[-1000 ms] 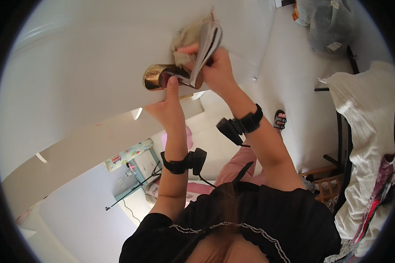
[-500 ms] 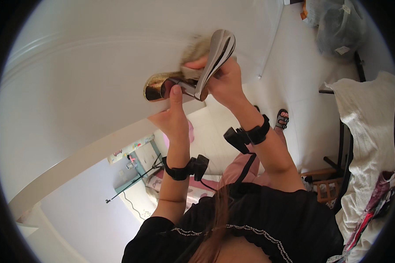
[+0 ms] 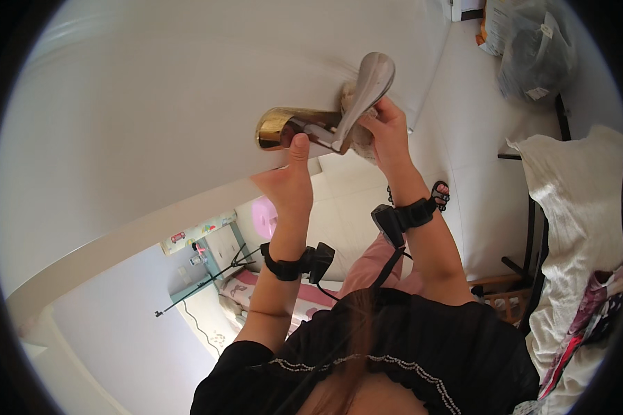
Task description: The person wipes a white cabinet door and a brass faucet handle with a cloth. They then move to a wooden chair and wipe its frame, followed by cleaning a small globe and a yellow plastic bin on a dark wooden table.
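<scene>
Cloth, beige and rough-looking, is bunched behind the silvery lever handle, clamped between the thumb and fingers of the right hand. From where I stand, the left hand sits at the edge of the white door, thumb up beside the gold backplate; its fingers are hidden, so I cannot tell how they are set. Lever and backplate are mounted on the door's face, close to that same edge. To do this well, I'd keep the cloth folded thick under the fingertips, press it snugly around the lever's bent neck, and let the left hand steady the door against swinging. The metal looks hard and glossy: the backplate ends in a smooth curve, the lever broadens into a rounded paddle, and the door's pale surface has a soft sheen.
</scene>
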Demonstrator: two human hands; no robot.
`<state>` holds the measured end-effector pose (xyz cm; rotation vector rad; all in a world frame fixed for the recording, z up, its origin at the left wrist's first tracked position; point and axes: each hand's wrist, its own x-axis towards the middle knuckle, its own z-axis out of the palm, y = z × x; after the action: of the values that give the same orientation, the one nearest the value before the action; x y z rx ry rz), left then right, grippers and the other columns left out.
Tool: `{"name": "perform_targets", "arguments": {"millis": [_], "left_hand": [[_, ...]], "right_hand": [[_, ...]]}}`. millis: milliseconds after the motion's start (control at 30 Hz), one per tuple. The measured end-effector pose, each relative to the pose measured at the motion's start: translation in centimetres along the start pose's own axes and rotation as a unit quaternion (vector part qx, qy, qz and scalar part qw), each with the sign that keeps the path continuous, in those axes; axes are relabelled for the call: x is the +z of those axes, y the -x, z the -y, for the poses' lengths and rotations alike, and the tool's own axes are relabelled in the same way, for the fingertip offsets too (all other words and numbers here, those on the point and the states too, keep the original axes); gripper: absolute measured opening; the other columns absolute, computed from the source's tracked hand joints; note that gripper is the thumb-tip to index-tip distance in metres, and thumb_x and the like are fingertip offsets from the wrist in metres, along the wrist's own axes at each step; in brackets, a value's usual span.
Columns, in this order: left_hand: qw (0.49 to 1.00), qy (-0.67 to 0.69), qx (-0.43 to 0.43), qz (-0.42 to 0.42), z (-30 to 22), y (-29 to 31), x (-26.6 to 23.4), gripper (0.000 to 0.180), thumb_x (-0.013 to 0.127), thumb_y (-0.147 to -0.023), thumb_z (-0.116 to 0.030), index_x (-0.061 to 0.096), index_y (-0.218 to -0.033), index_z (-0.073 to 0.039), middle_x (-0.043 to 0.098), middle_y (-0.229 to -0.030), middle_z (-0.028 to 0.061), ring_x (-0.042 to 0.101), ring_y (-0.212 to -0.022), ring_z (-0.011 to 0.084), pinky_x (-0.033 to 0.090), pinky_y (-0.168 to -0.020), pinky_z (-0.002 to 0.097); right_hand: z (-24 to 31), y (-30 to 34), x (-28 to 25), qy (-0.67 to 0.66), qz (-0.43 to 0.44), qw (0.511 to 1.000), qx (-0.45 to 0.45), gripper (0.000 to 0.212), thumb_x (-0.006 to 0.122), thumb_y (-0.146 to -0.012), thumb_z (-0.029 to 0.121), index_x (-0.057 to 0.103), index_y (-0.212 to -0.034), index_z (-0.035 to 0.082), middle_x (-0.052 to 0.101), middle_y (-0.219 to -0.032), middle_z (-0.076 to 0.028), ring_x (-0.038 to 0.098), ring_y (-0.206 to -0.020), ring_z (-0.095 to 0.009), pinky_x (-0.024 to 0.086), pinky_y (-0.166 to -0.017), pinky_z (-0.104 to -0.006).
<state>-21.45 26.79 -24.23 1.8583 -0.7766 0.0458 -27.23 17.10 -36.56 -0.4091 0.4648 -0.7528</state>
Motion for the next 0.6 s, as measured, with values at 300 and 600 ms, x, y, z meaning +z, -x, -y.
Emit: {"name": "perform_targets", "arguments": {"millis": [300, 600], "left_hand": [[0.993, -0.039, 0.022, 0.105, -0.2, 1.8, -0.8, 0.035, 0.061, -0.101, -0.028, 0.055, -0.118, 0.002, 0.055, -0.113, 0.0060, 0.052, -0.101, 0.0150, 0.042, -0.093, 0.0295], [0.990, -0.080, 0.076, 0.088, -2.3, 3.7, 0.8, 0.032, 0.071, -0.092, -0.023, 0.061, -0.108, 0.003, 0.060, -0.113, 0.0166, 0.055, -0.101, 0.0277, 0.042, -0.091, 0.0393]], "right_hand": [[5.1, 2.1, 2.8, 0.075, 0.152, 0.984, -0.058, 0.036, 0.046, -0.089, -0.013, 0.067, -0.115, 0.000, 0.069, -0.110, -0.003, 0.060, -0.090, -0.006, 0.049, -0.079, -0.0222], [-0.7, 3.9, -5.5, -0.031, -0.113, 0.993, 0.017, 0.030, 0.047, -0.098, 0.001, 0.056, -0.126, 0.001, 0.064, -0.121, -0.009, 0.061, -0.109, -0.017, 0.051, -0.093, -0.0295]]}}
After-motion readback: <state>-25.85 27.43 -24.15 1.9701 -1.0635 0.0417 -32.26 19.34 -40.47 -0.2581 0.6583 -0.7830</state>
